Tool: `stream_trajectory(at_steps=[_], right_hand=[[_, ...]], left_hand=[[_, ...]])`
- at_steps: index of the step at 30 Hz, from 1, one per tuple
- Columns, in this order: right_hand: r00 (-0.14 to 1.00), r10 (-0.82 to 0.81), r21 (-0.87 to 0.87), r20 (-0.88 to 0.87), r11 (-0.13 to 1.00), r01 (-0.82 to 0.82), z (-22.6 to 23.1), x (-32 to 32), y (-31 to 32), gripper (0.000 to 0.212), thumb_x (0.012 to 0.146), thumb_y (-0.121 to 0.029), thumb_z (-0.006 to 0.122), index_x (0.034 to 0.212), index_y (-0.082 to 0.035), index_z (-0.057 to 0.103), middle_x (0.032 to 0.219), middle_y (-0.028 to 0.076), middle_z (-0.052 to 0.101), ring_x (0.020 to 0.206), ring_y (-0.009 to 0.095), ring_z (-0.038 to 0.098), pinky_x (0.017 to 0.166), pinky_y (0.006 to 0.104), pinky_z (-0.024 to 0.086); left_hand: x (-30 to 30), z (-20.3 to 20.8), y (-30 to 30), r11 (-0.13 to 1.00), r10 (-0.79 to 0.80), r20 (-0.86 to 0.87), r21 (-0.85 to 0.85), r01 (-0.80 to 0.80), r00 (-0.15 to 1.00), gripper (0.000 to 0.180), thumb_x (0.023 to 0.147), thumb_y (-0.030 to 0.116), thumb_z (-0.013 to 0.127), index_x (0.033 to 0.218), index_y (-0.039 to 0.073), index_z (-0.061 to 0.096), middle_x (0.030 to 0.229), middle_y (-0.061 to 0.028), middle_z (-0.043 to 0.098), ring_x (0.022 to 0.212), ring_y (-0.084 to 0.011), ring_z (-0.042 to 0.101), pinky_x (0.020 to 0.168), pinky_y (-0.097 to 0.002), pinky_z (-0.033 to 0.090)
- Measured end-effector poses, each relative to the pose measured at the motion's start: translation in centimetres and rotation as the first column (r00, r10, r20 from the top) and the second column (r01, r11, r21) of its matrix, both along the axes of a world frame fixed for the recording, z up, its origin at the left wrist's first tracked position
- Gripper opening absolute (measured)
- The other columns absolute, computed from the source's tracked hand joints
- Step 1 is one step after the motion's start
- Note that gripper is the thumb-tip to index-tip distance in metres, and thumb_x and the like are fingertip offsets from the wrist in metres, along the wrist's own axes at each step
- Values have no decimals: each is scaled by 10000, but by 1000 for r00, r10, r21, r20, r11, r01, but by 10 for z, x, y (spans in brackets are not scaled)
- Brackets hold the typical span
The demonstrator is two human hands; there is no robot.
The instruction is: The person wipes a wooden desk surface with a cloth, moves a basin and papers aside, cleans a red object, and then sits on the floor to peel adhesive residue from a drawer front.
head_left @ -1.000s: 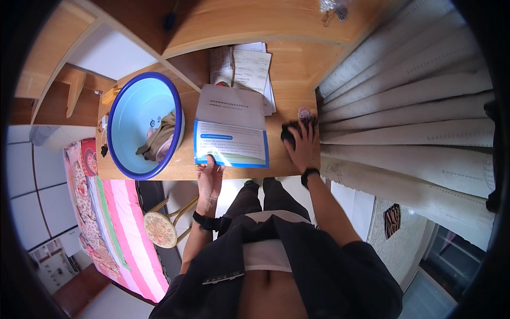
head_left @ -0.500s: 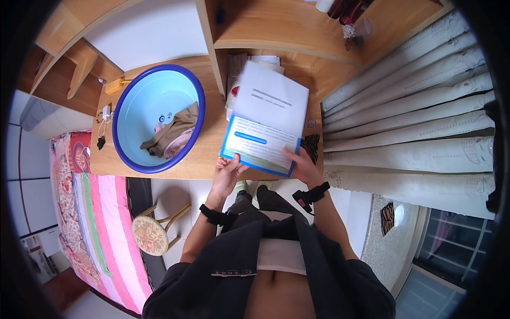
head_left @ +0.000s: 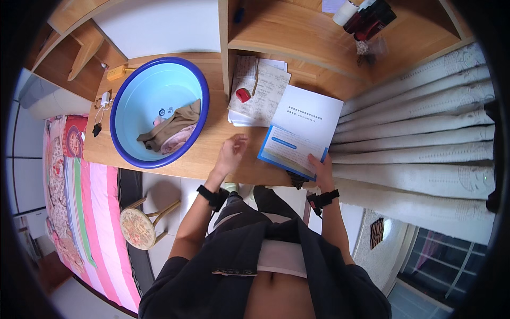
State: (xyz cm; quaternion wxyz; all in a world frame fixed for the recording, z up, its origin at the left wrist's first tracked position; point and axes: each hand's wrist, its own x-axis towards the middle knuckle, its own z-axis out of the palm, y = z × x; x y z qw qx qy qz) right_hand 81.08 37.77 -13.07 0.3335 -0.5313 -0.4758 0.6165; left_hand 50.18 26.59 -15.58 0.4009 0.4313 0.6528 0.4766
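My right hand [head_left: 322,169] grips the lower right corner of a blue-bordered booklet [head_left: 264,152], thumb on top. A white printed sheet [head_left: 309,109] lies with it at its upper end. My left hand [head_left: 231,153] holds nothing; its fingers are loosely curled and apart, over the front of the wooden desk [head_left: 212,167]. Beyond the left hand is a stack of handwritten papers [head_left: 269,87], with a small red object [head_left: 243,95] and a thin brown stick [head_left: 256,77] on it.
Left on the desk stands a light-blue basin [head_left: 143,101] holding brown and pink cloths [head_left: 178,125]. A white charger [head_left: 105,98] lies beside it. Shelves [head_left: 297,32] rise behind, and curtains [head_left: 404,143] hang at right. A round stool [head_left: 138,228] stands below, near a striped bed [head_left: 101,212].
My left hand has let go of the booklet and moved away from it. My right hand has carried booklet and sheet to the right, uncovering the handwritten papers.
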Motion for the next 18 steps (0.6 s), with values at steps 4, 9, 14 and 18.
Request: stream_trajectory(at_steps=[4,9,14,18], right_hand=[[995,56,24,-86,998,-55,-14,-19,43,422,881,-61,678,1266,31,531,1167,97,632,1033,188,597,903,321,472],[970,154,-193,-186,963,-190,-44,-31,83,474,886,-12,662,1321,8,475,1123,98,635,1004,192,601,879,320,488],[977,156,-267,-144,945,-190,-54,-17,94,495,896,70,583,1353,-18,413,1163,129,621,1059,207,614,885,340,509],[980,101,-202,-169,970,-135,-54,-10,95,506,895,72,576,1361,-36,413,1200,120,605,1094,206,595,919,340,487]], left_hand=[[-9,-1,68,985,171,-101,45,-167,980,329,874,-51,575,1201,-18,593,1145,-152,669,1057,-243,656,894,-353,522],[-18,-30,145,943,329,-569,236,-234,754,406,824,0,600,1228,35,574,1313,-231,538,1163,-436,536,984,-472,458],[-16,-65,179,939,272,-809,106,-326,521,523,821,271,694,1308,149,550,1251,-231,456,1080,-441,468,917,-541,428],[-16,-75,186,901,243,-874,42,-432,422,470,850,251,675,1289,133,558,1169,-227,457,1015,-422,472,878,-522,430]])
